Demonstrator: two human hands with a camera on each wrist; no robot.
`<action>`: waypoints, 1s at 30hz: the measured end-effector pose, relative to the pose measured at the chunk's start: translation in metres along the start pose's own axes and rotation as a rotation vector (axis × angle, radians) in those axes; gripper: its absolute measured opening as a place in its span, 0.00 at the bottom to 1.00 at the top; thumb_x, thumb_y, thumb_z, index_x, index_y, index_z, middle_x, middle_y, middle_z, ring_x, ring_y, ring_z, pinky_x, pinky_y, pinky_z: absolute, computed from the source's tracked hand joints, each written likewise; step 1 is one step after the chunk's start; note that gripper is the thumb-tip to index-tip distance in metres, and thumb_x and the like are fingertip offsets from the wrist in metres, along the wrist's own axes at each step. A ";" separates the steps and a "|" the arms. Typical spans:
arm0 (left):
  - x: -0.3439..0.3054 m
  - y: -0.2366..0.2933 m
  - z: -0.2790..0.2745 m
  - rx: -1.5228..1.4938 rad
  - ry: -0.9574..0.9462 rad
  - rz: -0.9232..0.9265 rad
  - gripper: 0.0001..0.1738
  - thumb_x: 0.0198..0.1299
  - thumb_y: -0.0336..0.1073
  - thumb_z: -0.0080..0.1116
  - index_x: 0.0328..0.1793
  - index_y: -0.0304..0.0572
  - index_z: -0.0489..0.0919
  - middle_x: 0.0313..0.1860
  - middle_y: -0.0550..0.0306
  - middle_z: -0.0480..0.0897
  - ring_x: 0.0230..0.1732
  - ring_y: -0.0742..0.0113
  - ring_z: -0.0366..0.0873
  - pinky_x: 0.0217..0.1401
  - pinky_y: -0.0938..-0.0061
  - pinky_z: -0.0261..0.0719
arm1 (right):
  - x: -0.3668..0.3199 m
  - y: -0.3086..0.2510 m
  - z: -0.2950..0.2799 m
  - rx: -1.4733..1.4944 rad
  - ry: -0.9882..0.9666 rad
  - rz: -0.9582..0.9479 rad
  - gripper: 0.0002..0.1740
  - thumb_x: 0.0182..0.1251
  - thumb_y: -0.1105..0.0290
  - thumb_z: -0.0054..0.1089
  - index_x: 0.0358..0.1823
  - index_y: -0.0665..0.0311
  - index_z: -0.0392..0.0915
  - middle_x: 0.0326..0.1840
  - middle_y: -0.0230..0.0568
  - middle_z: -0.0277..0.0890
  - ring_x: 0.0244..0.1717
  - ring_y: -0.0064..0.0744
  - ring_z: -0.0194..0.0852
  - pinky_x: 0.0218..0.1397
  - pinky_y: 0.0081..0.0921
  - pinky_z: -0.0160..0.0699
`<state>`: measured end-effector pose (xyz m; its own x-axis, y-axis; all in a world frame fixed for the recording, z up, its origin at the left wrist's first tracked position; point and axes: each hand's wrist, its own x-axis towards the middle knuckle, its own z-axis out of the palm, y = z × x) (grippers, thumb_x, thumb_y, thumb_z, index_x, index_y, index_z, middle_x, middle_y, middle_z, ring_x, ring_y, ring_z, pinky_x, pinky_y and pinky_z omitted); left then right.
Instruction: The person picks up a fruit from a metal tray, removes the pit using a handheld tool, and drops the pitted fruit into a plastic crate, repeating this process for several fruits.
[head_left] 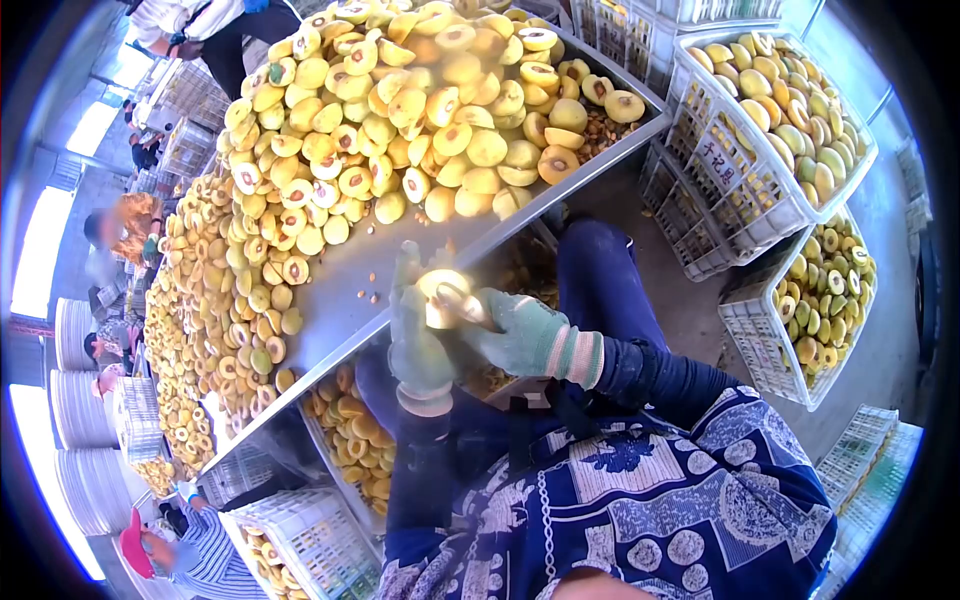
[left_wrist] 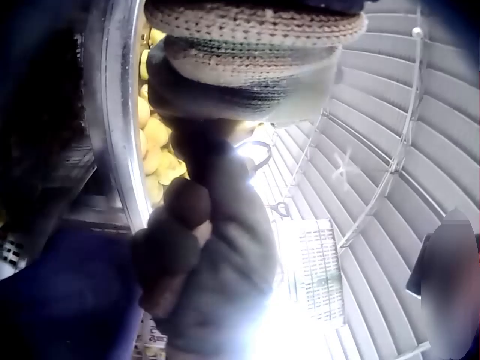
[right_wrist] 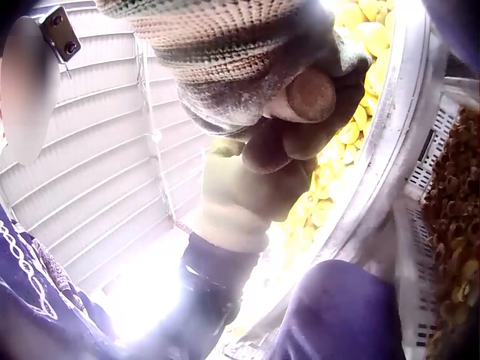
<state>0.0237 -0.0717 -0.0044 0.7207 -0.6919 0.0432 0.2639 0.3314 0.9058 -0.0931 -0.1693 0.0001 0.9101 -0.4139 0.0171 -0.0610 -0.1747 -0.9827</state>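
In the head view both hands wear pale green knitted gloves and meet over the lap at the table's near edge. The left hand [head_left: 418, 330] holds a yellow peach [head_left: 440, 286], washed out by glare. Close against it from the right, the right hand [head_left: 525, 335] grips a small tool, whose round wooden handle end [right_wrist: 311, 96] pokes out of the fist in the right wrist view. The tool's working end is blurred at the fruit. In that view the left hand [right_wrist: 240, 187] is just below the right. The left wrist view shows the gloves dark against glare.
A metal-rimmed table [head_left: 340, 300] bears a big heap of yellow peach halves [head_left: 400, 110], with brown pits [head_left: 600, 130] at its corner. Full plastic crates [head_left: 740, 160] stand at the right. Another crate [head_left: 310, 545] stands lower left. Other people work along the far left side.
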 end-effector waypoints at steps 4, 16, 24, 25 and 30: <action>-0.014 0.004 0.021 0.137 0.030 0.194 0.31 0.73 0.48 0.38 0.73 0.32 0.60 0.64 0.47 0.70 0.56 0.61 0.73 0.60 0.69 0.71 | -0.009 -0.016 -0.003 -0.169 -0.058 0.015 0.19 0.64 0.59 0.58 0.47 0.68 0.73 0.35 0.58 0.79 0.38 0.57 0.79 0.42 0.42 0.76; -0.021 -0.007 -0.007 0.651 0.103 0.264 0.25 0.67 0.44 0.41 0.60 0.31 0.72 0.57 0.44 0.76 0.50 0.57 0.79 0.54 0.68 0.78 | -0.011 -0.037 -0.009 -0.227 -0.469 0.309 0.19 0.67 0.56 0.53 0.47 0.65 0.73 0.40 0.51 0.80 0.43 0.49 0.81 0.46 0.38 0.76; -0.010 0.013 -0.009 1.016 -0.369 0.373 0.14 0.59 0.26 0.54 0.52 0.36 0.76 0.44 0.51 0.84 0.39 0.61 0.83 0.41 0.73 0.81 | -0.009 0.017 -0.013 -0.388 -0.455 -0.023 0.19 0.66 0.64 0.48 0.59 0.50 0.68 0.42 0.56 0.78 0.42 0.56 0.79 0.44 0.40 0.77; -0.007 0.013 -0.010 1.014 -0.373 0.371 0.14 0.59 0.26 0.54 0.52 0.36 0.76 0.44 0.51 0.84 0.39 0.61 0.83 0.41 0.73 0.81 | -0.009 0.012 -0.016 -0.387 -0.453 -0.018 0.19 0.66 0.64 0.48 0.59 0.50 0.68 0.42 0.56 0.78 0.42 0.56 0.79 0.44 0.40 0.77; -0.001 0.006 -0.022 0.644 -0.369 -0.107 0.19 0.66 0.39 0.51 0.58 0.33 0.73 0.40 0.52 0.83 0.38 0.64 0.81 0.40 0.76 0.79 | -0.010 -0.007 -0.023 -0.420 -0.493 0.255 0.14 0.68 0.65 0.47 0.53 0.55 0.72 0.37 0.44 0.79 0.39 0.49 0.79 0.44 0.37 0.77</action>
<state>0.0384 -0.0552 -0.0085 0.4209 -0.9068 -0.0229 -0.1884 -0.1121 0.9757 -0.1113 -0.1847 0.0109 0.9203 -0.0514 -0.3879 -0.3602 -0.4983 -0.7886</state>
